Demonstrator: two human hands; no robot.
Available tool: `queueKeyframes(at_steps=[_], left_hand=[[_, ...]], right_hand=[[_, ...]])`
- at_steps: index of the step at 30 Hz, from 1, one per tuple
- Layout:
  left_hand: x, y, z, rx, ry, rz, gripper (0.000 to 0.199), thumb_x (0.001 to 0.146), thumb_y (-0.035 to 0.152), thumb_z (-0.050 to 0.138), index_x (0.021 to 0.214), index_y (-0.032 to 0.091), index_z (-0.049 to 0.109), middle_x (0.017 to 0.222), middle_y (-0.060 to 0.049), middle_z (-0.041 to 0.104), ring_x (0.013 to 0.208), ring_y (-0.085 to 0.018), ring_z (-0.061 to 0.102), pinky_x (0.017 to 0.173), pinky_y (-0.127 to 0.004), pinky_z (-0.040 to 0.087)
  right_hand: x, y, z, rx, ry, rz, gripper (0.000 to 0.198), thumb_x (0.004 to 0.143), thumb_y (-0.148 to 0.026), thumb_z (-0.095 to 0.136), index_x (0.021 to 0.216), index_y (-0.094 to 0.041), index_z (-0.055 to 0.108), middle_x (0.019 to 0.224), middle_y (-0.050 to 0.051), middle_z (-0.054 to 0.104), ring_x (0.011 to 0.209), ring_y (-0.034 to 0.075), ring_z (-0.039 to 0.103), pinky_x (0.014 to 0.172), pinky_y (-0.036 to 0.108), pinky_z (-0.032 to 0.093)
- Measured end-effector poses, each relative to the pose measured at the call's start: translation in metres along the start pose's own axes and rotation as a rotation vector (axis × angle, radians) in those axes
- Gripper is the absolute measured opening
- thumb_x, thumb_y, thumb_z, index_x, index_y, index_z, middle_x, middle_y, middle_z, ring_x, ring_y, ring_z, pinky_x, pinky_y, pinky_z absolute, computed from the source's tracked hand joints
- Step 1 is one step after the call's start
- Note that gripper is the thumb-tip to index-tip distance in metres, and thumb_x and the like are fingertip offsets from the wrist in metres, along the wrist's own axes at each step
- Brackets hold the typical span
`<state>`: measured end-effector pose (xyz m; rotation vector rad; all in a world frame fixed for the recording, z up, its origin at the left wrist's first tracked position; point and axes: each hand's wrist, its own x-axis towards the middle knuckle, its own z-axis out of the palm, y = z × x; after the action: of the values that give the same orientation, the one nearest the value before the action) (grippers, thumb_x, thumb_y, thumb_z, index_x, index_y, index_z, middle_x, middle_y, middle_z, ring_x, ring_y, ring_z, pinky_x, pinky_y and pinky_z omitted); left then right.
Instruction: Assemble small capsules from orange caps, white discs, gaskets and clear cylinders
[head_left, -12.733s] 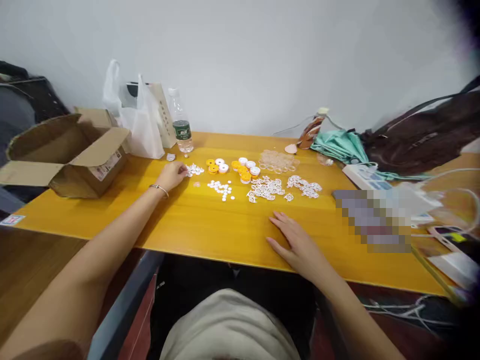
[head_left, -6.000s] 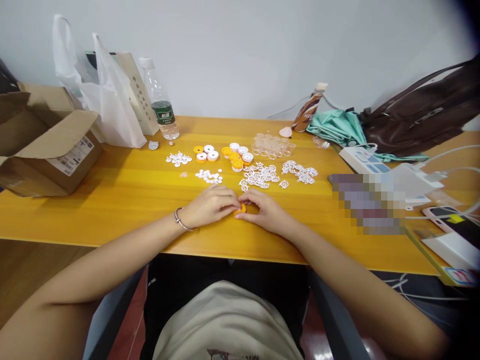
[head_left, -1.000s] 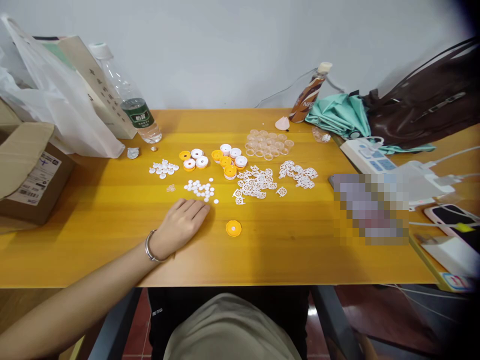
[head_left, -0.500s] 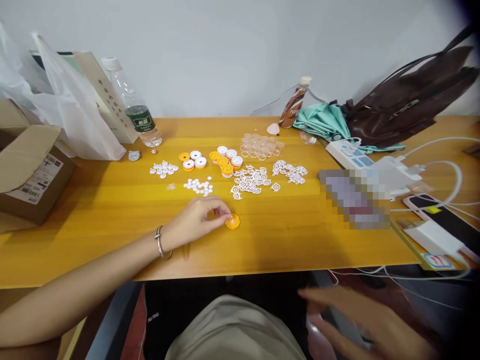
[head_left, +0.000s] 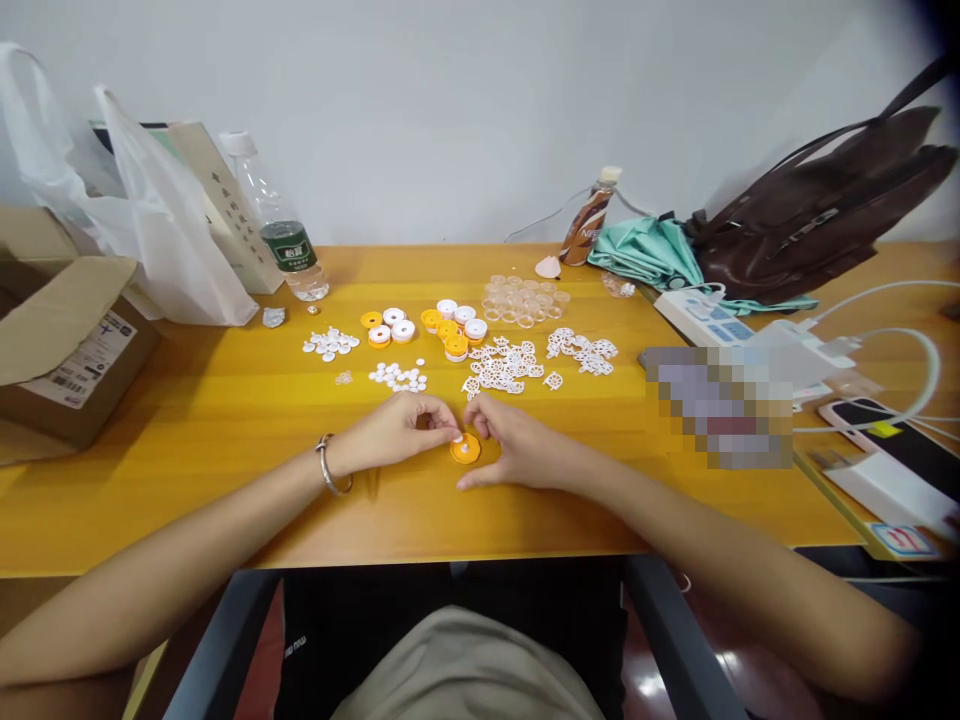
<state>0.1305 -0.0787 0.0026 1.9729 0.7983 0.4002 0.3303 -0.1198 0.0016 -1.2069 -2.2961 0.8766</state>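
Observation:
An orange round plastic part (head_left: 466, 452) with a small pale piece at its centre lies flat on the wooden table (head_left: 337, 530). At its left edge my left hand (head_left: 397, 430) pinches a small white disc (head_left: 458, 437) between thumb and finger. My right hand (head_left: 517, 445) is spread around the part's right side, thumb and forefinger apart, holding nothing. Just beyond my hands lie small white discs (head_left: 397, 377) and white openwork pieces (head_left: 502, 366). Farther back are orange and white round cases (head_left: 450, 328) and clear rings (head_left: 525, 300).
On the left stand a cardboard box (head_left: 97, 370), a white plastic bag (head_left: 172, 240) and a water bottle (head_left: 289, 245). To the right are a power strip (head_left: 697, 315), cables, a blurred-out flat object (head_left: 712, 400), a brown bag (head_left: 817, 220) and a drink bottle (head_left: 590, 218).
My right hand has come up from below the table edge to the orange part's right side. My left hand stays at the part's left edge.

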Motion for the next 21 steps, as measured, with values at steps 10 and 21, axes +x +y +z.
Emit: queueKeyframes(at_steps=[10, 21], left_hand=[[-0.003, -0.001, 0.009, 0.096, 0.021, -0.028, 0.021, 0.081, 0.032, 0.055, 0.08, 0.012, 0.062, 0.076, -0.003, 0.065, 0.065, -0.01, 0.056, 0.062, -0.021, 0.043], [-0.001, -0.002, 0.008, 0.116, 0.037, -0.035, 0.019, 0.08, 0.03, 0.055, 0.08, 0.013, 0.063, 0.073, -0.002, 0.064, 0.062, -0.009, 0.053, 0.06, -0.02, 0.041]], right_hand=[[0.006, 0.012, -0.002, 0.057, -0.079, -0.057, 0.049, 0.061, -0.048, 0.074, 0.091, -0.02, 0.047, 0.077, -0.003, 0.045, 0.067, 0.011, 0.042, 0.061, 0.023, 0.035], [0.01, 0.015, -0.003, 0.065, -0.087, -0.065, 0.035, 0.065, -0.039, 0.074, 0.085, -0.019, 0.054, 0.071, -0.004, 0.047, 0.065, 0.011, 0.042, 0.059, 0.022, 0.034]])
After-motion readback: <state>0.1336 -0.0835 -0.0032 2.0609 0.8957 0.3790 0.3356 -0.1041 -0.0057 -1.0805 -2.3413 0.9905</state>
